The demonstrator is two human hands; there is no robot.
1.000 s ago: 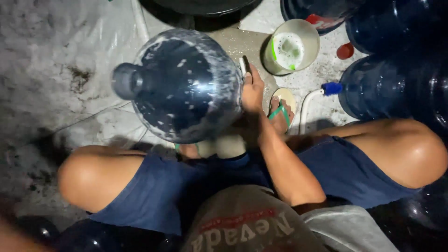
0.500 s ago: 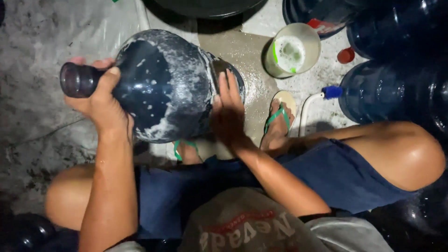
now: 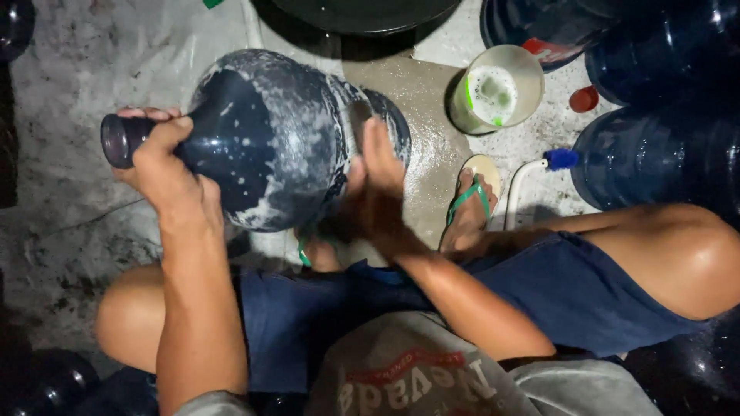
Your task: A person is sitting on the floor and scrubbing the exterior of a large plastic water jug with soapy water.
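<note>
Squatting low over a wet concrete floor (image 3: 69, 177), the person fills the near edge of the view: dark blue shorts, bare knees spread wide, a grey shirt at the bottom. Both feet wear green-strapped sandals; the right sandal (image 3: 472, 196) rests flat on the floor, and the other foot is mostly hidden under the bottle.

Between the knees lies a large dark blue water bottle (image 3: 270, 139), tipped on its side with the neck pointing to the person's left. White suds streak its shoulder and body. The left hand (image 3: 166, 173) has its grip clenched around the neck just below the mouth. The right hand (image 3: 374, 185) lies against the bottle's side near its base, fingers extended; whether it grasps anything against the surface cannot be told.

Surface condition: rough grey concrete, stained and cracked on the left, darker and glistening with water beneath and beyond the bottle.

Further out on the right, a white hose with a blue fitting (image 3: 559, 159) lies on the floor beside another blue bottle (image 3: 655, 158). Beyond it stands a pale bucket (image 3: 493, 96) holding foamy water with something green in it, and a small red cap (image 3: 583, 98) lies nearby. More dark bottles and a black round rim (image 3: 362, 15) crowd the far edge. Lighting is dim away from the centre.
</note>
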